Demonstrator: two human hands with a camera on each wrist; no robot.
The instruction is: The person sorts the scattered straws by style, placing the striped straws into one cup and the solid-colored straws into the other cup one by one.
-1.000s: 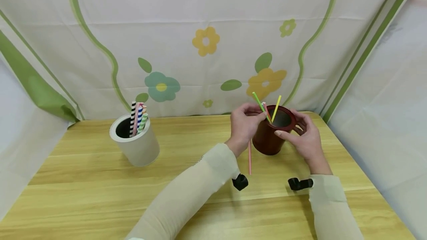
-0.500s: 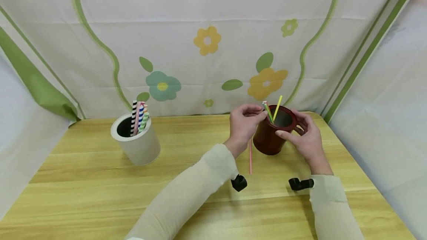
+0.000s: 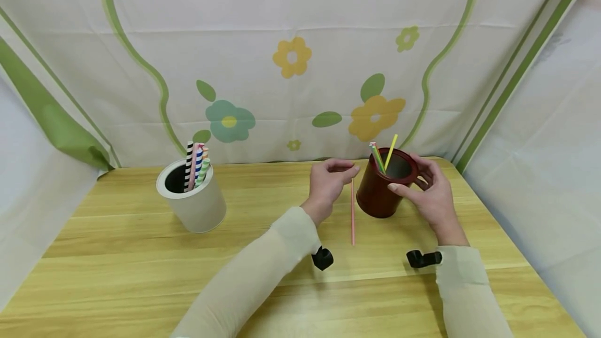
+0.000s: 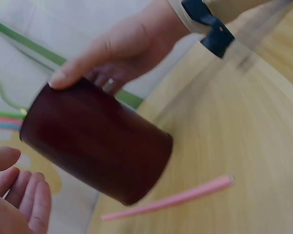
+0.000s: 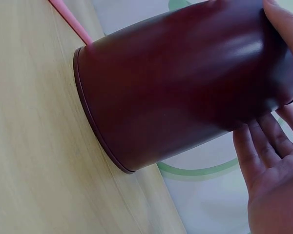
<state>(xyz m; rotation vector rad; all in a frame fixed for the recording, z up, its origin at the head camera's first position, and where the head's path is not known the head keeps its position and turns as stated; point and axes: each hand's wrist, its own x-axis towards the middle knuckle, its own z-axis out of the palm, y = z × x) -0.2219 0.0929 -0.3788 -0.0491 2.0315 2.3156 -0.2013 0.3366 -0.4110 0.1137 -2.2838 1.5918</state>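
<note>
In the head view my right hand (image 3: 429,194) holds a dark red cup (image 3: 379,197) at its rim, thumb in front and fingers on the far right side. A yellow straw (image 3: 391,153) and a bunch with a green straw (image 3: 377,158) lean inside it; a blue end (image 4: 7,126) also shows in the left wrist view. My left hand (image 3: 328,186) hovers left of the cup, its fingers loosely bent and apart from the thumb (image 4: 2,158), with nothing between them. Beneath its fingertips a pink straw (image 3: 353,218) lies on the table beside the cup, its far end near the hand.
A white cup (image 3: 199,213) stands to the left with several striped straws (image 3: 190,166) in it. The wooden table (image 3: 117,286) ends at a flowered curtain (image 3: 263,9) behind, with white cloth (image 3: 563,145) along the right side.
The green straw dropped lower into the dark red cup beside the others. My left hand let go of it and moved left, away from the rim. The right hand stayed put.
</note>
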